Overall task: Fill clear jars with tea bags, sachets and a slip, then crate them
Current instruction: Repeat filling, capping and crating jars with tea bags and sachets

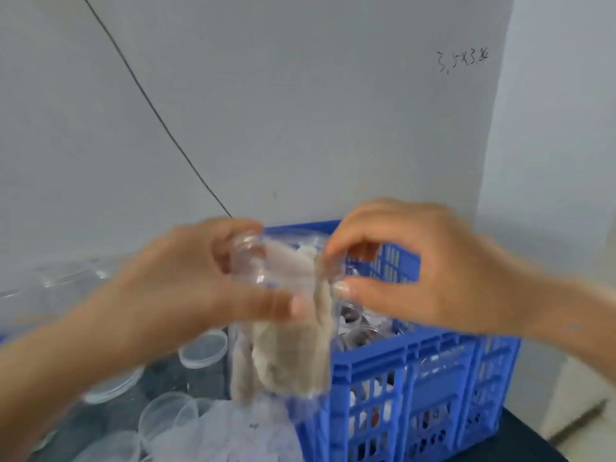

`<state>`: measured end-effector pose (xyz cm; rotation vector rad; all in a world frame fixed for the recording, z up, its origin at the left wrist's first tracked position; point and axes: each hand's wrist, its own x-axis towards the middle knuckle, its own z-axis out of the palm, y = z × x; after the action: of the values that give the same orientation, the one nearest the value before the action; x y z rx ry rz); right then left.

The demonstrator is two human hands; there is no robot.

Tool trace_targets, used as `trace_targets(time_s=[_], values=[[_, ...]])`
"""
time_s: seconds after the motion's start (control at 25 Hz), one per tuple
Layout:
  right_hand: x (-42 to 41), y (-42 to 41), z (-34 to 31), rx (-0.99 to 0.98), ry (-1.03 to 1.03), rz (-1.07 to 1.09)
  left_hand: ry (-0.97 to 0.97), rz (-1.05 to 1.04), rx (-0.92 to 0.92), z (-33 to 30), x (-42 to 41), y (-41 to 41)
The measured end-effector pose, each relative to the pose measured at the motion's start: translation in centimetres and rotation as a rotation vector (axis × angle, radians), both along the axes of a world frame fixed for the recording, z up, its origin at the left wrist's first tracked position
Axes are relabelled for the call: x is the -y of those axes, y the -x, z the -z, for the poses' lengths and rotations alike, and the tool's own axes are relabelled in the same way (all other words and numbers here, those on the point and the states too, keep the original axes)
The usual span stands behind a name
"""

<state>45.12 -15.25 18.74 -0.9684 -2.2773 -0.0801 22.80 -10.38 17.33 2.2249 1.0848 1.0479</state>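
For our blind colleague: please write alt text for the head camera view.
Two hands hold a clear jar of tea bags above a blue crate: left hand grips its side, right hand pinches its rim.

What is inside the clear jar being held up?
The clear jar, held by the left hand, with the right hand at its rim, contains pale tea bags. Blur and fingers hide any sachets or slip.

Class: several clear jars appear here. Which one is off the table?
The jar gripped by the left hand, tea bags inside; right hand pinches its rim. Others sit in the blue crate.
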Motion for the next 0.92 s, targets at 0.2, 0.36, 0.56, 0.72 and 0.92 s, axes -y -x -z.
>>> trace_targets(time_s=[0.2, 0.36, 0.56, 0.72, 0.92], values=[[-8.6, -2.9, -5.8, 0.226, -0.136, 0.200, -0.178, 0.043, -0.205, -5.3, -9.4, -4.7], [-20.5, -3.3, -3.0, 0.436, -0.090, 0.431, -0.683, -0.179, -0.837, -3.2, -19.6, -8.6], [-32.3, -2.8, 5.7, 0.687, 0.033, 0.537, -0.673, -0.203, -1.255, 5.5, -30.0, -11.5], [-38.0, -2.7, 8.6, 0.555, 0.146, 0.574, -0.611, -0.241, -1.307, 7.4, -35.5, -12.1], [-41.2, -1.7, 11.3, 0.363, 0.243, 0.565, -0.472, -0.301, -1.335, 8.7, -38.6, -12.7]])
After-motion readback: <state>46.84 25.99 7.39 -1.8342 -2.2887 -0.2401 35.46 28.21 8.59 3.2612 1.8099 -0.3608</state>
